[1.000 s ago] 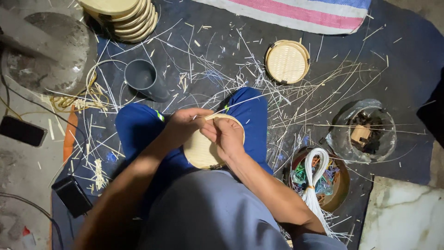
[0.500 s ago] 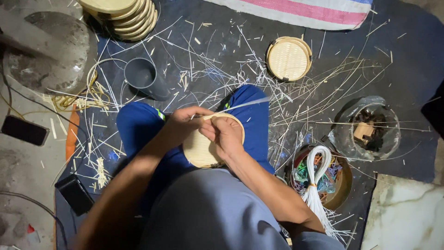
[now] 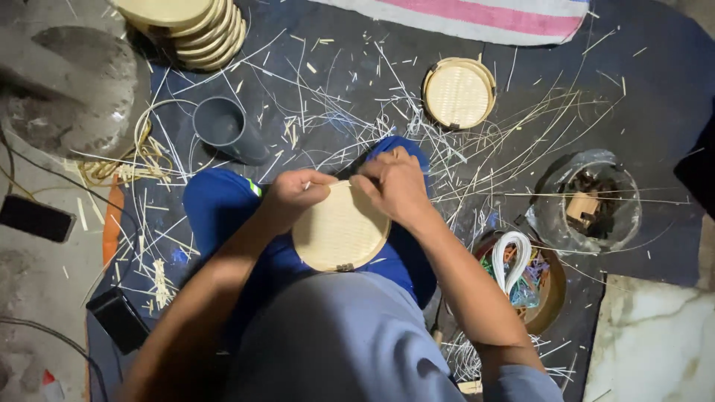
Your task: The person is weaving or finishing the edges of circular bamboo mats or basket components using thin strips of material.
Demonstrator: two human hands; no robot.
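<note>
Head view: two bare hands grip a round woven bamboo disc over the lap, above a dark littered mat.

Head view, looking down: the left hand (image 3: 294,197) is curled closed on the upper left rim of the woven disc (image 3: 339,231), and the right hand (image 3: 395,186) is closed over its upper right rim; the disc rests on the blue-trousered knees. Beneath lies a dark mat (image 3: 655,97) strewn with thin pale bamboo slivers (image 3: 328,112). On it, well apart from the hands, sit a second woven disc (image 3: 458,93), a stack of pale round lids (image 3: 186,22), a grey cup (image 3: 223,126), a clear glass bowl (image 3: 588,201) and a brown bowl (image 3: 547,294) holding white cord. A striped cloth (image 3: 477,16) edges the top; grey concrete floor (image 3: 37,298) shows at left, with a black phone (image 3: 33,218).
</note>
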